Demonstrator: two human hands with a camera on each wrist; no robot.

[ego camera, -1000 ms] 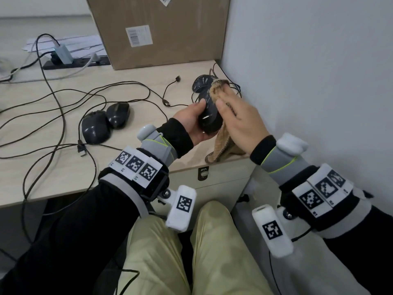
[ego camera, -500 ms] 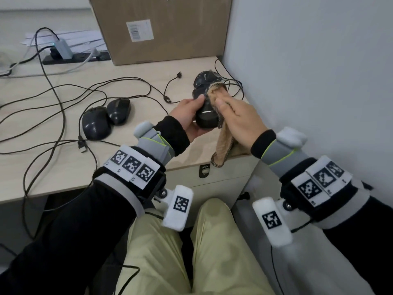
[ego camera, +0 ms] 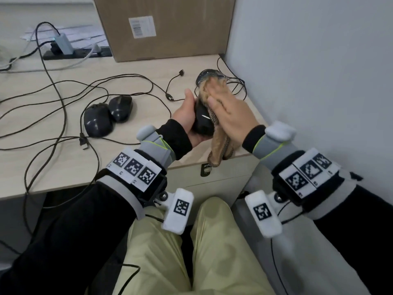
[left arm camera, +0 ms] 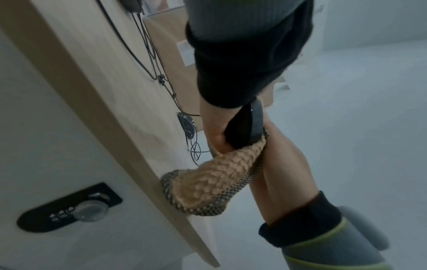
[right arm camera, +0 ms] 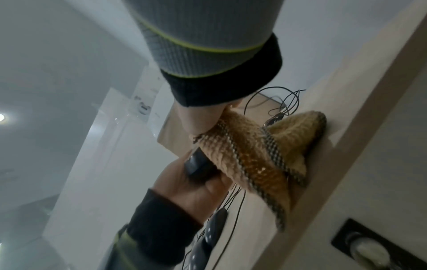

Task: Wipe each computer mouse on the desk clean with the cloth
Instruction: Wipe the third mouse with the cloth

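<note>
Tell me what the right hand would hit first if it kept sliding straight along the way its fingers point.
Probably the dark mouse lying on the desk just beyond the fingertips of the right hand, past the cloth; depth there is unclear.

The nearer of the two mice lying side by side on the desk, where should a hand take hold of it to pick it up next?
Judging by its pose, take the nearer mouse by its two long flanks, coming from above with the left hand. It lies flat, domed back up. Its right flank sits close to the second mouse, so keep the grip toward the near, rounded end.
</note>
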